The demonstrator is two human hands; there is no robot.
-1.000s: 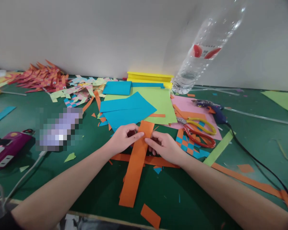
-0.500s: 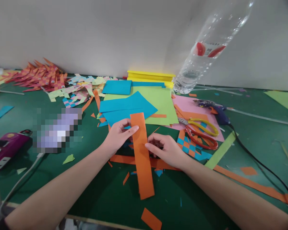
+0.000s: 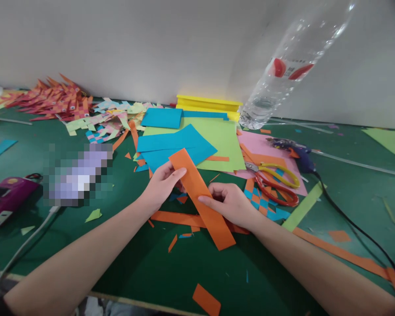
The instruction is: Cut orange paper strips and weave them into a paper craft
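Note:
An orange paper strip (image 3: 202, 197) is held slantwise above the green table, its upper end to the left and its lower end to the right. My left hand (image 3: 163, 182) pinches it near the top, thumb on the front face. Lower down, my right hand (image 3: 228, 202) grips its right edge, thumb in front and fingers curled behind. A longer orange strip (image 3: 176, 218) lies on the table beneath it. Just beyond my hands are blue paper sheets (image 3: 187, 142) on a light green sheet (image 3: 225, 145).
Scissors with red and yellow handles (image 3: 279, 180) lie right of my hands, by a blue glue gun (image 3: 303, 158) with a black cord. A clear plastic bottle (image 3: 283, 74) stands behind. At left are a blurred-out phone (image 3: 82, 175), a purple power strip (image 3: 11, 199) and red-orange folded paper pieces (image 3: 57, 101).
The orange strip has turned from nearly upright to a slant, its lower end swinging right and up. Both hands still hold it.

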